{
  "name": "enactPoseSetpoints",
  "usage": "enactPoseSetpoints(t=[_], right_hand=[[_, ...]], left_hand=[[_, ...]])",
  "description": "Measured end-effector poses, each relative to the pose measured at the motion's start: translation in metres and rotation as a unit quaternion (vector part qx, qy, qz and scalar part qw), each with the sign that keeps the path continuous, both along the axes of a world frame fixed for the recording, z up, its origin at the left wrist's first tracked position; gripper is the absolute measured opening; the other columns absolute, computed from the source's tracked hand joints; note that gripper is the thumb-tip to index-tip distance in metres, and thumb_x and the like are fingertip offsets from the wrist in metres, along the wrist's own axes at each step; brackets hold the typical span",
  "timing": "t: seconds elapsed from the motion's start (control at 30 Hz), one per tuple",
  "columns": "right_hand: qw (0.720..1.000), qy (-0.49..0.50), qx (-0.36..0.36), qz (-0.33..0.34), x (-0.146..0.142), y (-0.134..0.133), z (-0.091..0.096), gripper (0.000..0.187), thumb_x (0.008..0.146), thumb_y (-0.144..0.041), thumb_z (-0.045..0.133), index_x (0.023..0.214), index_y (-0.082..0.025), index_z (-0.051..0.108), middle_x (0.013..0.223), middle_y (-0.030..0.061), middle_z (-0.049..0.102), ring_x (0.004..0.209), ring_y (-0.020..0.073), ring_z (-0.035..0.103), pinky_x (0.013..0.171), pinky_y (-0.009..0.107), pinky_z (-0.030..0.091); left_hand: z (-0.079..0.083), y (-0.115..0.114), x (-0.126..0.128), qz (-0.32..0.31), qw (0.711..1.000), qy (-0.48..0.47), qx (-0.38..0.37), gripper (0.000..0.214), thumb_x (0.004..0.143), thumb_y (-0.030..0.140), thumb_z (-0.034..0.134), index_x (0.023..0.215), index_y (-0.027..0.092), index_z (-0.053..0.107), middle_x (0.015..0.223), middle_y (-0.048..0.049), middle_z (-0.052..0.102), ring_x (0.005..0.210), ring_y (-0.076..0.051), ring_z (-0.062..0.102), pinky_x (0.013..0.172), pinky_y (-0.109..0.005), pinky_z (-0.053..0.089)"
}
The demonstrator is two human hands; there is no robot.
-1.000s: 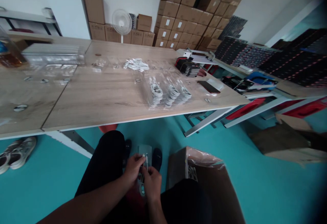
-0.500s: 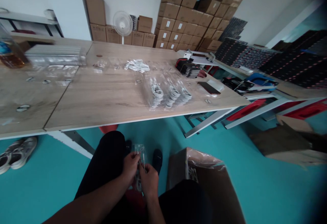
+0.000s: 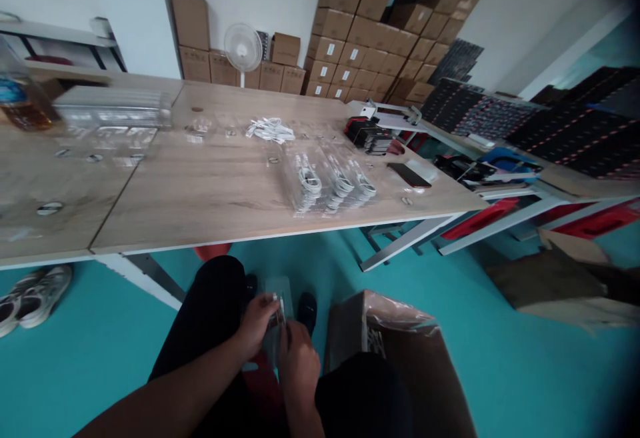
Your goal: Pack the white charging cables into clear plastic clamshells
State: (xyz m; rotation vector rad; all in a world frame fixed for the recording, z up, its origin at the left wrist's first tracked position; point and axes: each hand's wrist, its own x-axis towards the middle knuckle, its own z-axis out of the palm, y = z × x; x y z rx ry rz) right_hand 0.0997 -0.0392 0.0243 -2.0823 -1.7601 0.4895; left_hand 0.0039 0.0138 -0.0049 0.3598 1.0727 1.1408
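At the lower centre of the frame, a worker's left hand (image 3: 257, 325) clamps thumb and finger on one end of a white cable (image 3: 282, 306) above a clear plastic tray (image 3: 283, 286), while the right hand (image 3: 299, 361) sits just beside it, its exact hold impossible to tell; a light pinch, with the cable kept free of kinks and the thin plastic unbent, would likely serve best, as stacks of coiled cables (image 3: 310, 183) stand on the wooden table (image 3: 185, 188) mid-frame

Single head-worn view, facing forward and down, table (image 3: 200, 188) close ahead
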Motion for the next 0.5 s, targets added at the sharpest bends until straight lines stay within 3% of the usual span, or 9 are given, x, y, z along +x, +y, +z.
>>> enactPoseSetpoints(t=[0.1, 0.23, 0.5], right_hand=[[0.998, 0.024, 0.042, -0.026, 0.010, -0.001, 0.000, 0.032, 0.091, -0.032, 0.039, 0.092, -0.021, 0.068, 0.100, 0.0110, 0.067, 0.094, 0.0237, 0.064, 0.083, 0.033, 0.045], [0.990, 0.126, 0.010, -0.070, 0.020, 0.000, -0.005, 0.033, 0.089, -0.035, 0.040, 0.088, -0.020, 0.069, 0.089, 0.0087, 0.069, 0.084, 0.0212, 0.065, 0.077, 0.031, 0.047], [0.966, 0.237, -0.020, -0.097, 0.025, 0.001, -0.017, 0.033, 0.084, -0.042, 0.047, 0.083, -0.018, 0.069, 0.086, 0.0088, 0.072, 0.082, 0.0222, 0.066, 0.075, 0.029, 0.047]], left_hand=[[0.007, -0.001, -0.002, -0.024, 0.999, -0.046, 0.008, 0.034, 0.055, 0.023, 0.079, 0.084, 0.018, 0.062, 0.076, -0.0004, 0.063, 0.071, -0.015, 0.060, 0.069, -0.029, 0.049], [0.009, -0.003, -0.003, -0.045, 0.996, -0.072, -0.004, 0.044, 0.053, 0.013, 0.078, 0.095, 0.018, 0.064, 0.077, -0.0002, 0.064, 0.071, -0.015, 0.061, 0.073, -0.031, 0.049], [0.015, -0.003, -0.005, -0.104, 0.992, -0.060, 0.027, 0.033, 0.058, 0.020, 0.076, 0.090, 0.015, 0.070, 0.078, -0.0046, 0.068, 0.074, -0.018, 0.062, 0.072, -0.028, 0.046]])
